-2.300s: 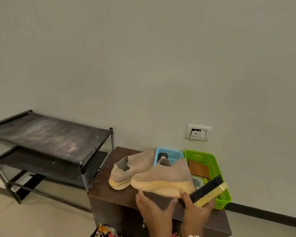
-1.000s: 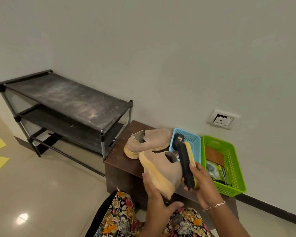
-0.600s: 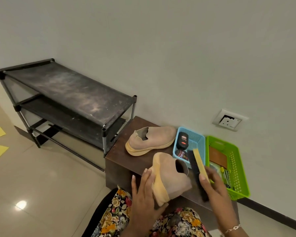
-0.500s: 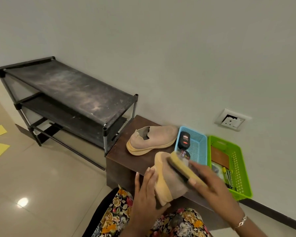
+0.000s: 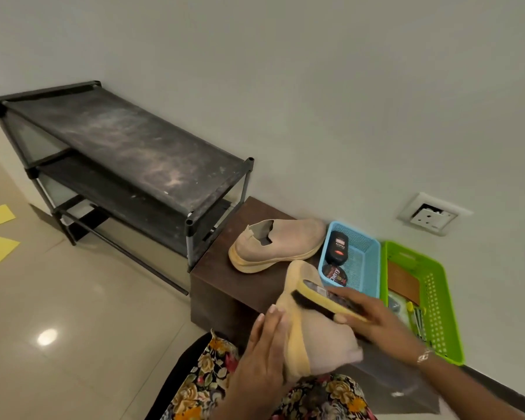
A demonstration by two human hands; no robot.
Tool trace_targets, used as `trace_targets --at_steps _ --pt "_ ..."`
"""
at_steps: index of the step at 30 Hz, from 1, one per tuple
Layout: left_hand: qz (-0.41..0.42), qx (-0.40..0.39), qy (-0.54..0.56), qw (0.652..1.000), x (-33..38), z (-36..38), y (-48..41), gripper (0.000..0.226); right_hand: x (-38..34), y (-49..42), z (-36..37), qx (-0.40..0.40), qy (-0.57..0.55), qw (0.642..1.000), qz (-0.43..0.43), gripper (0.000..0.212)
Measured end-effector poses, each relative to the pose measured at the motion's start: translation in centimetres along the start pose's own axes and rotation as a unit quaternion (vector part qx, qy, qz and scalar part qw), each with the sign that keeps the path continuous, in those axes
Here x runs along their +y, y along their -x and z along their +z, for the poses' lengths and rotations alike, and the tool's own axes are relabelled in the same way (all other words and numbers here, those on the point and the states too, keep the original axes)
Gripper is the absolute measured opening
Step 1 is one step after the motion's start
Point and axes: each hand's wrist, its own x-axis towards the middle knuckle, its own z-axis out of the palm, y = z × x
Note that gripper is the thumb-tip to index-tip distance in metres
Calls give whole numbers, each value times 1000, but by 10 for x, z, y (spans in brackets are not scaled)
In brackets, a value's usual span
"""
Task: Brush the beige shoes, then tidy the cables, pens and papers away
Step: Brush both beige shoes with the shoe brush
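While left hand (image 5: 262, 356) presses flat against shoe (image 5: 325, 344) sole, right hand (image 5: 379, 322) fingers grasp brush (image 5: 319, 300) on upper.

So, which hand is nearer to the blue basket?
Right. The right hand grips the brush just in front of the blue basket, at its near end. The left hand rests flat on the sole of the shoe, farther to the left.

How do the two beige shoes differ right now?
The far shoe rests flat on its sole on the brown cabinet, untouched; the near shoe is tipped on its side, sole towards the left hand that steadies it. Only the near shoe has the brush, gripped by the right hand, on it. Both share beige uppers and yellowish soles.
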Motion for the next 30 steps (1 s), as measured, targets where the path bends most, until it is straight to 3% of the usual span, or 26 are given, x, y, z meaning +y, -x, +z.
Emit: trace_targets --at_steps 2,5,9,11,12,14,17,20,25,26,28,30 --pt "13 -13 -28 999 1 2 0 78 -10 1 -17 -91 -20 995 -17 57" --pt "2 -25 -50 998 -5 6 2 69 -2 -25 -15 -186 93 978 -10 53" --pt "29 -63 -67 995 -3 9 5 84 30 -79 -15 -43 234 970 53 48" --pt "7 -25 -45 999 -5 8 3 64 32 -81 -3 -20 200 979 39 46" --pt "-12 -17 -38 999 -8 6 1 60 27 -72 5 -46 178 983 5 45" --pt "-20 -10 -34 999 -11 6 2 61 13 -49 12 -114 113 986 -51 43" --pt "12 -21 -56 998 -10 9 7 76 14 -36 -3 -172 49 981 -69 47" --pt "9 -12 -41 999 -11 6 5 67 34 -64 -5 -132 144 981 -23 46" --pt "-38 6 -38 999 -17 2 2 61 60 -122 2 55 212 961 166 49" --pt "-36 0 -46 998 -18 2 2 63 58 -122 1 95 167 962 193 44" --pt "-29 -5 -52 998 -21 3 2 62 51 -106 2 167 -78 954 237 28" --pt "-45 6 -39 998 -23 1 0 61 49 -82 3 183 -331 882 283 24"
